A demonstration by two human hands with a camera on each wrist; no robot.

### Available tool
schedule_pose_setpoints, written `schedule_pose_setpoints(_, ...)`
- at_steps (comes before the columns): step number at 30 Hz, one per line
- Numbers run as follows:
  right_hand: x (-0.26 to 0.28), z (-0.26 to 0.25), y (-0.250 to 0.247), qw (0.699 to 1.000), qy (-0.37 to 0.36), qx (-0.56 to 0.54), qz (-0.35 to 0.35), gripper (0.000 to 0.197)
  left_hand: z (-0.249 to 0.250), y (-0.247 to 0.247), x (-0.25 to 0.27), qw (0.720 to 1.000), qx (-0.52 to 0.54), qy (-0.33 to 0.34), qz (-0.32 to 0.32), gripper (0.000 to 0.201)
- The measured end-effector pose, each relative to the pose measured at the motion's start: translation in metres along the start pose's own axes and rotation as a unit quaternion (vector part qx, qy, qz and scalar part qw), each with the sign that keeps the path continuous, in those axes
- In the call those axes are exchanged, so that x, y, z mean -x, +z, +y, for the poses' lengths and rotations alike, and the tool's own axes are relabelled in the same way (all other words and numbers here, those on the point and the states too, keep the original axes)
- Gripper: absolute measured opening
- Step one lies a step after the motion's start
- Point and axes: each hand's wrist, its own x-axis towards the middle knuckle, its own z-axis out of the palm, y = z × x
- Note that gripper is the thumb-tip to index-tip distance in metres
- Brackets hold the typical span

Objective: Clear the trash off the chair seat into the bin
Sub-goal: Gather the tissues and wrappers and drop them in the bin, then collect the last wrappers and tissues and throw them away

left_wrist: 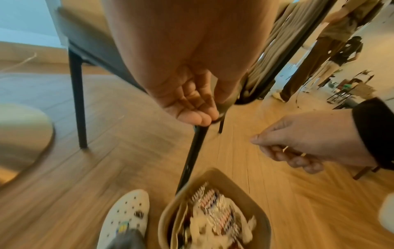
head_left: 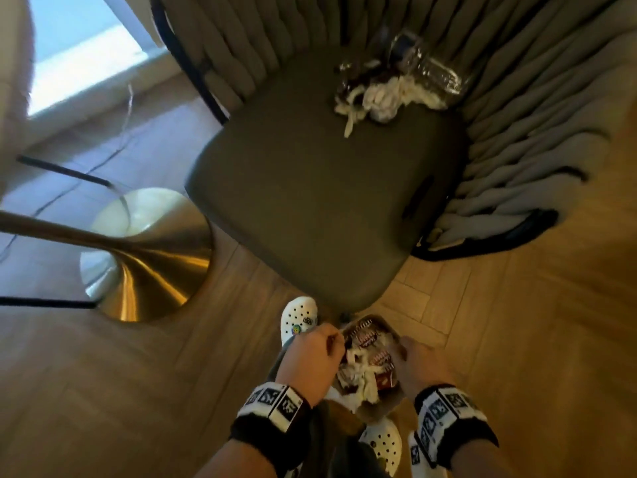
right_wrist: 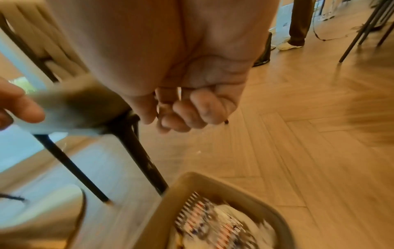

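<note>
Hovering over the bin point(head_left: 375, 405), both hands hung empty above it: the left hand point(head_left: 312, 357) had its fingers loosely bent with nothing in them, and the right hand point(head_left: 418, 365) was curled the same way, gripping nothing that showed. The bin sat on the floor just beside the chair seat's point(head_left: 310, 201) near corner, already holding wrappers and crumpled paper. What remained was at the back of the seat: a clear plastic bottle point(head_left: 427, 65) and a heap of white tissue point(head_left: 386, 98). The smart play, by my reckoning, was reaching far, gathering tissue and bottle together, and carrying low so no scraps dropped.
</note>
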Motion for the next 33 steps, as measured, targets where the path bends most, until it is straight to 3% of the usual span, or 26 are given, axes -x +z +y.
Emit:
schedule_pose_setpoints(4,0.016,-0.050,-0.062,0.994,-0.045,-0.088,0.053,0.026,0.037,-0.063,-0.017,0.998,0.015,0.053,0.025,0.019)
schedule_pose_setpoints(7,0.015,-0.104,-0.125,0.981,-0.077,-0.142,0.108,0.028,0.061,-0.110,-0.050,0.996,0.040,0.073,0.039,0.018)
schedule_pose_setpoints(13,-0.083,-0.199,-0.229,0.951,-0.123,-0.138,0.249,0.020,0.092,-0.189,-0.133,0.994,0.021,0.092,0.047,0.017)
schedule_pose_setpoints(17,-0.159,-0.242,-0.266,0.951,-0.107,-0.109,0.269,0.064,0.101,-0.229,-0.180,0.993,0.008,0.108,0.038,0.018)
schedule_pose_setpoints(19,-0.184,-0.252,-0.270,0.956,-0.099,-0.111,0.252,0.072,0.107,-0.243,-0.204,0.992,0.008,0.122,0.036,0.018)
schedule_pose_setpoints(21,-0.195,-0.254,-0.263,0.953,-0.093,-0.118,0.261,0.064,0.116,-0.251,-0.230,0.989,0.009,0.139,0.043,0.023)
schedule_pose_setpoints(24,-0.188,-0.248,-0.246,0.944,-0.100,-0.134,0.283,0.052,0.139,-0.253,-0.268,0.988,0.033,0.142,0.052,0.050)
schedule_pose_setpoints(28,-0.155,-0.236,-0.227,0.940,-0.104,-0.225,0.233,0.048,0.173,-0.243,-0.314,0.979,-0.103,0.172,0.037,0.100)
schedule_pose_setpoints(31,-0.118,-0.224,-0.216,0.912,-0.077,-0.316,0.249,0.049,0.189,-0.228,-0.339,0.966,-0.195,0.169,-0.001,0.112)
schedule_pose_setpoints(33,-0.095,-0.211,-0.204,0.889,-0.058,-0.369,0.264,0.052,0.188,-0.215,-0.348,0.959,-0.231,0.162,-0.018,0.109)
